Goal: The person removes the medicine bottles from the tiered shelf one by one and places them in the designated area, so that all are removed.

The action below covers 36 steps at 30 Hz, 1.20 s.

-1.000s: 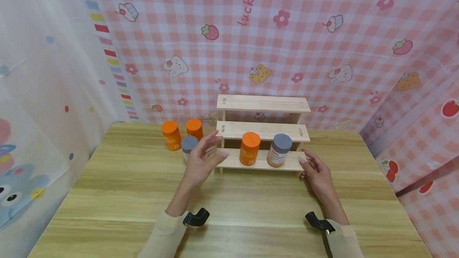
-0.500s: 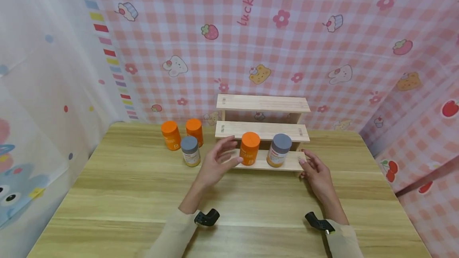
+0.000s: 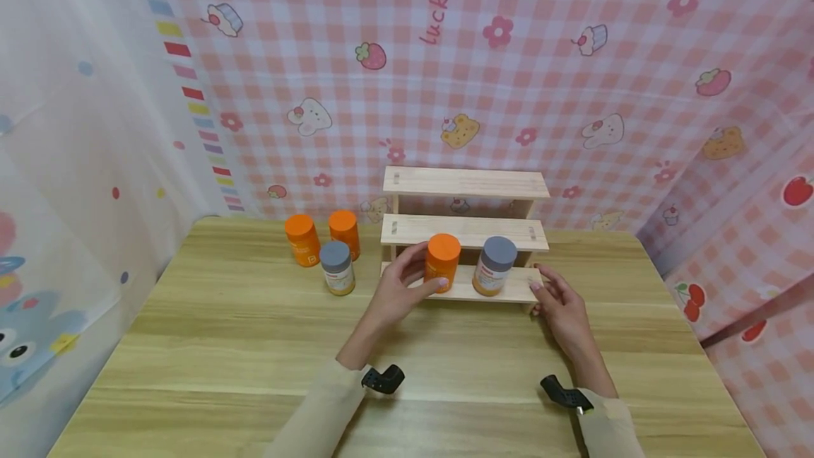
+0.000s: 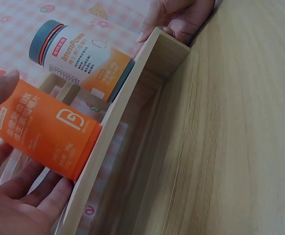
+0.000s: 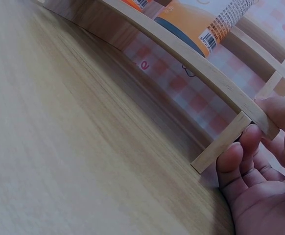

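A three-tier wooden rack (image 3: 464,232) stands on the table. On its lowest step are an orange bottle (image 3: 443,260) and, to the right of it, a grey-lidded supplement bottle (image 3: 494,268), both upright. My left hand (image 3: 394,297) is curled round the orange bottle from the left, thumb across its front and fingers behind. In the left wrist view the bottle's base sits at the step's front edge. My right hand (image 3: 566,311) grips the right end of the lowest step, with the thumb on top and fingertips beneath, as the right wrist view shows.
Left of the rack, two more orange bottles (image 3: 302,240) and another grey-lidded bottle (image 3: 338,268) stand grouped on the wood-grain table (image 3: 254,345). A pink checked cloth (image 3: 407,76) hangs behind the rack, and other curtains flank both sides.
My left hand has moved right, from beside the grouped bottles to the orange bottle on the lowest step, and has taken hold of it. My right hand has stayed on the rack's end.
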{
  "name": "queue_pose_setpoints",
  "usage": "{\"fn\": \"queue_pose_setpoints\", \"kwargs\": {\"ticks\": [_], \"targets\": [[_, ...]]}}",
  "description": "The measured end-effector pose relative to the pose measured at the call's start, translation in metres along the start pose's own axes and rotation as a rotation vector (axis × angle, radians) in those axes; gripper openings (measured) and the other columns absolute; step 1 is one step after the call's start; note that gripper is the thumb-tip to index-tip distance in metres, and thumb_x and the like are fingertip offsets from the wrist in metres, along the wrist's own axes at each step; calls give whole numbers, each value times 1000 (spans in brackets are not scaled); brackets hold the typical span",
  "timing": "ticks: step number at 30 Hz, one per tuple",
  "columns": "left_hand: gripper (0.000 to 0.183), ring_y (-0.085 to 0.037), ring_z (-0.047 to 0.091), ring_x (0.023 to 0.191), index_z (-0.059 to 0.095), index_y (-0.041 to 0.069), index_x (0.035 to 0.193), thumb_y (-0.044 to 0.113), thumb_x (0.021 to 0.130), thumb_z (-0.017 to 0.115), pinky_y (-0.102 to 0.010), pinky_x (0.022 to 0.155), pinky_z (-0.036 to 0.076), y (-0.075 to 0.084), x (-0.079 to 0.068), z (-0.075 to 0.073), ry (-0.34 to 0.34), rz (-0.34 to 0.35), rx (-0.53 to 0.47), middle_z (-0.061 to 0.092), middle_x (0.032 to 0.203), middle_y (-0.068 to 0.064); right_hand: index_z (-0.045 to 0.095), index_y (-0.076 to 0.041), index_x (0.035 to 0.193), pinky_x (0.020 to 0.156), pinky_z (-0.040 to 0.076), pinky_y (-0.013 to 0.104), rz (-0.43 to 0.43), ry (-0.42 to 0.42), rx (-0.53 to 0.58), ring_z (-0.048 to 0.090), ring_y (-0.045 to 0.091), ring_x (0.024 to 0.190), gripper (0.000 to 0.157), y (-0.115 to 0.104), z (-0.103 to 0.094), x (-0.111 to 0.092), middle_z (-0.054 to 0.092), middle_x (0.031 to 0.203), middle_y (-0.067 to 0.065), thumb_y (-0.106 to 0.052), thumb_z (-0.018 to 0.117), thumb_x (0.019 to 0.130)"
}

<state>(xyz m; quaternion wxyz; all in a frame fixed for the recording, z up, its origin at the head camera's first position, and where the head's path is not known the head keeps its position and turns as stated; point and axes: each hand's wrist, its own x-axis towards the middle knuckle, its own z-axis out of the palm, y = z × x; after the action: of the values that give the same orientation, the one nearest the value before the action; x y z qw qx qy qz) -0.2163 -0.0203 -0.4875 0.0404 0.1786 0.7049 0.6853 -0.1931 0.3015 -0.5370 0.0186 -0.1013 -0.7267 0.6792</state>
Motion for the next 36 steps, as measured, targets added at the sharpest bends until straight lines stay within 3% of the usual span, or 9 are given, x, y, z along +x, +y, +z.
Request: {"fn": "queue_pose_setpoints", "kwargs": {"ticks": [15,24,36], "targets": [[62,-27,58,132,55,16,146,14,90,80,-42,116,46,0,11,15,9,-31,78,61,140,-10,47,-13,153,65,55,19,-5,2,-12,58,6,74,56,0,-1,0,58,93,-8,-28,65,102],[58,-24,60,130,58,21,142,16,90,81,-42,115,48,0,6,13,25,-37,69,62,138,-7,47,-11,153,65,55,19,-7,1,8,58,6,73,57,1,0,0,60,94,-8,-27,66,102],[60,-26,61,127,58,20,142,17,88,83,-44,112,50,7,-7,2,64,-35,31,64,135,-9,47,-10,153,64,55,19,-14,5,9,58,6,72,57,0,0,-1,60,94,-8,-28,65,102]]}}
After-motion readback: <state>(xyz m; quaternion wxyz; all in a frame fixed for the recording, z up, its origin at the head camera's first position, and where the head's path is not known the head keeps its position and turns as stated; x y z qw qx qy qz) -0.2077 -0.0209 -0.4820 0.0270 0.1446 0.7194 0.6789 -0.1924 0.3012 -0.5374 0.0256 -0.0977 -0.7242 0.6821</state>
